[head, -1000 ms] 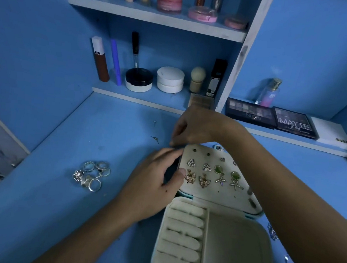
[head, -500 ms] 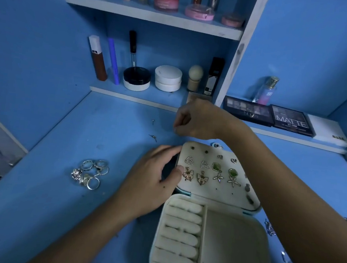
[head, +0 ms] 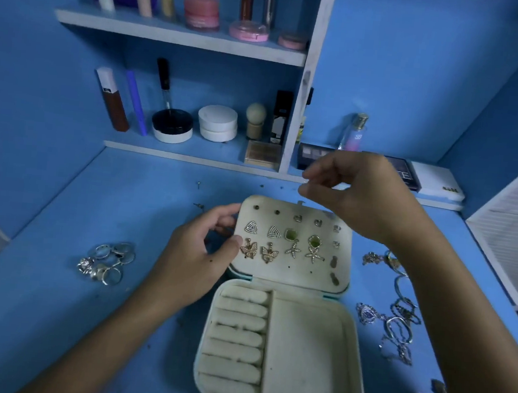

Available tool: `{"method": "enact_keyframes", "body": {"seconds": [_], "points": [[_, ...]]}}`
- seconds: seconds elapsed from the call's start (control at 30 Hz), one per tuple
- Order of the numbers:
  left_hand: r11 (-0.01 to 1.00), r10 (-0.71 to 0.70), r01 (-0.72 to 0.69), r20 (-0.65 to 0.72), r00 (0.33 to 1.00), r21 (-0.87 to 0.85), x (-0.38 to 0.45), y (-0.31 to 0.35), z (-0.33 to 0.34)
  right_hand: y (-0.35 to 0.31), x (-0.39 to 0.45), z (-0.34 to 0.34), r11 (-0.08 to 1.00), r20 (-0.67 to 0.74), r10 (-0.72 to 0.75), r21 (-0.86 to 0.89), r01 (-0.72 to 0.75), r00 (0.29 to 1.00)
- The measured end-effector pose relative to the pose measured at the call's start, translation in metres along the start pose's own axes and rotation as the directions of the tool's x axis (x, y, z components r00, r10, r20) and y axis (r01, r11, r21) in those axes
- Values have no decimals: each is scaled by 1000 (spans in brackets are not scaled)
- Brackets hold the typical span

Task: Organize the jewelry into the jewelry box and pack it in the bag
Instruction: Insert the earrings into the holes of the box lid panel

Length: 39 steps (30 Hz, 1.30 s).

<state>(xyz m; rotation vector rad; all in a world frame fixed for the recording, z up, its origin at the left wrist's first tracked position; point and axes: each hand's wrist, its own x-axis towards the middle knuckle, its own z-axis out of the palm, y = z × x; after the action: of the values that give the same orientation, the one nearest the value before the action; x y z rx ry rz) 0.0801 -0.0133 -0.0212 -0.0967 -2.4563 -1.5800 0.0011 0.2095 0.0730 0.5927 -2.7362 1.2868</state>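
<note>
An open cream-lined jewelry box (head: 305,354) lies in the middle of the blue table. Its raised lid panel (head: 294,274) carries several earrings (head: 281,243) in rows: triangles, butterflies, green stones with starfish, small studs. My left hand (head: 195,266) grips the panel's left edge, thumb on the front beside a butterfly earring. Above the panel's top right corner hovers my right hand (head: 355,195), fingers loosely curled, nothing visible between its fingertips. A pile of silver rings (head: 106,261) lies left of the box. Chains and bracelets (head: 397,318) lie to its right. No bag is in view.
Two tiny studs (head: 199,205) lie on the table behind my left hand. Shelves at the back hold cosmetics: jars (head: 217,126), tubes, a perfume bottle (head: 354,132), eyeshadow palettes (head: 314,157). A white slatted panel (head: 514,237) stands at the right edge.
My right hand has lifted off the lid's top left corner and moved right and up. My left hand keeps hold of the lid's edge. The camera has come closer.
</note>
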Motion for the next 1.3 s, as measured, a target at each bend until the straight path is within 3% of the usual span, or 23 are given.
{"method": "enact_keyframes", "body": {"seconds": [0.2, 0.57, 0.87, 1.3], "points": [[1000, 6, -6, -5, 1000, -7, 1, -3, 1, 17, -48, -5, 998, -42, 64, -5, -65, 997], [1000, 1, -1, 8, 1000, -27, 1, -4, 1, 35, -97, 18, 994, -126, 53, 102, -40, 991], [999, 15, -15, 5, 1000, -30, -1, -2, 0, 39, -109, 37, 996, -180, -90, 7, 93, 979], [1000, 5, -4, 14, 1000, -30, -1, -4, 0, 41, -111, 41, 999, -215, -39, -11, 38, 976]]}}
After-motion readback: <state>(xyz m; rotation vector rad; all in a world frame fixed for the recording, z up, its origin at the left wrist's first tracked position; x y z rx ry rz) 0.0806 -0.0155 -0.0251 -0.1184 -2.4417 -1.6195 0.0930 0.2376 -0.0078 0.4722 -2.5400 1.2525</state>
